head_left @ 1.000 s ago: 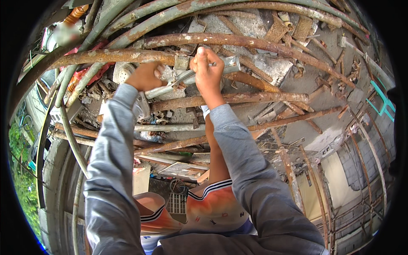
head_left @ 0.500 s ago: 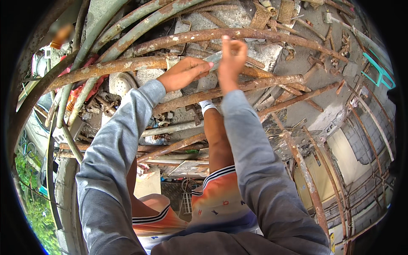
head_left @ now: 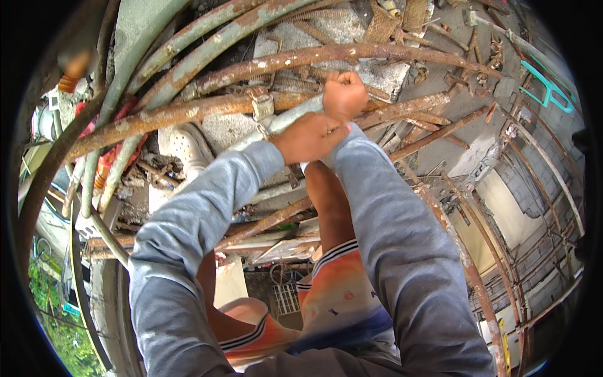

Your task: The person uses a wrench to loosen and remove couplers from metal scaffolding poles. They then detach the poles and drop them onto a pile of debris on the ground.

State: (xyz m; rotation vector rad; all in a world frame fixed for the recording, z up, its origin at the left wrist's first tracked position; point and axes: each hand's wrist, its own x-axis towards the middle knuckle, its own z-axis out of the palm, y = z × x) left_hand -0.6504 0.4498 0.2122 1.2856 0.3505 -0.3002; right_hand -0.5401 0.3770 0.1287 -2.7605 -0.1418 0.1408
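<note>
My left hand (head_left: pixel 308 138) reaches across to the right wrist. Its thumb and fingers are closed on the cuff of the grey right sleeve (head_left: pixel 352 135). My right hand (head_left: pixel 345 95) is curled into a fist just beyond, and nothing shows in it. Below both hands runs a pale grey pipe (head_left: pixel 292 116). Left of them, a rusty pipe (head_left: pixel 188 112) carries a metal clamp (head_left: pixel 262 105). Another long rusty pipe (head_left: pixel 295 58) arches past on the far side of the fist.
Several curved, peeling pipes (head_left: pixel 188 53) cross at the upper left. A pale clog shoe (head_left: pixel 186 147) stands among rubble. Rusty rods and scrap (head_left: pixel 440 119) lie on the right, with a turquoise plastic frame (head_left: pixel 548 88) farther off. A pipe scaffold (head_left: pixel 502 251) fills the lower right.
My left hand has moved right and nearer and closed on the right sleeve cuff. My right hand has curled into a fist and come a little nearer. The view has shifted slightly.
</note>
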